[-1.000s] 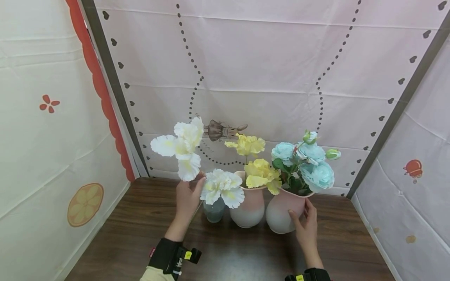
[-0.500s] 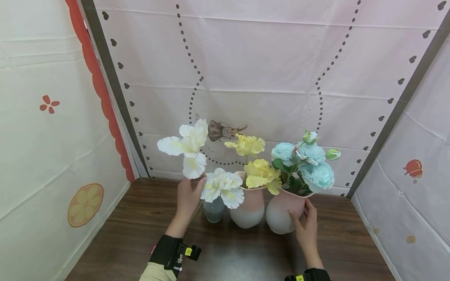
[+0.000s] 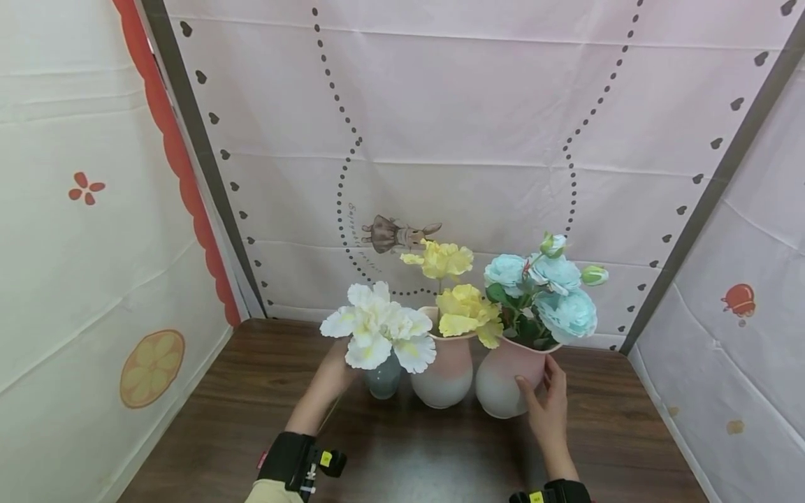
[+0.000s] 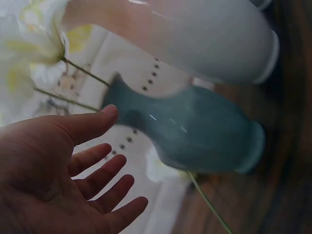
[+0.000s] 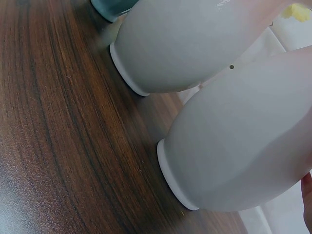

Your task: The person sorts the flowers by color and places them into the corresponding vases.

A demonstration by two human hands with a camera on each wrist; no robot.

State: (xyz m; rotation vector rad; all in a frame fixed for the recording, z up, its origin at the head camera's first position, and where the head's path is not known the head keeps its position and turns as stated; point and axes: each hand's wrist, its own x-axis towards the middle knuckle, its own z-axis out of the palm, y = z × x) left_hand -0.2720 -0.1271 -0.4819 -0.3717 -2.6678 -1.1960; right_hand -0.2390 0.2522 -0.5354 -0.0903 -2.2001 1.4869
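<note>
My left hand point(image 4: 63, 170) is beside a small blue-green vase point(image 4: 200, 129), its fingers spread loosely and its thumb tip at the neck, touching or just in front. Two stems run from white flowers point(image 3: 377, 325) toward that vase's mouth. In the head view the blooms hide most of this hand's fingers. My right hand point(image 3: 548, 409) grips the side of a pink-and-white vase point(image 3: 506, 384), thumb in front and fingers round the right side. That vase holds light blue flowers point(image 3: 556, 283). Between them, another pink-and-white vase point(image 3: 443, 377) holds yellow flowers point(image 3: 462, 311).
A thin green stem point(image 4: 209, 202) shows beyond the small vase in the left wrist view. All vases stand in a row on a dark wooden table point(image 3: 428, 461). A printed cloth wall point(image 3: 453, 140) rises behind, with side walls left and right.
The upper white flower has come down and right, joining the other white bloom over the small vase. My left hand has gone partly behind the blooms. The right hand keeps its hold.
</note>
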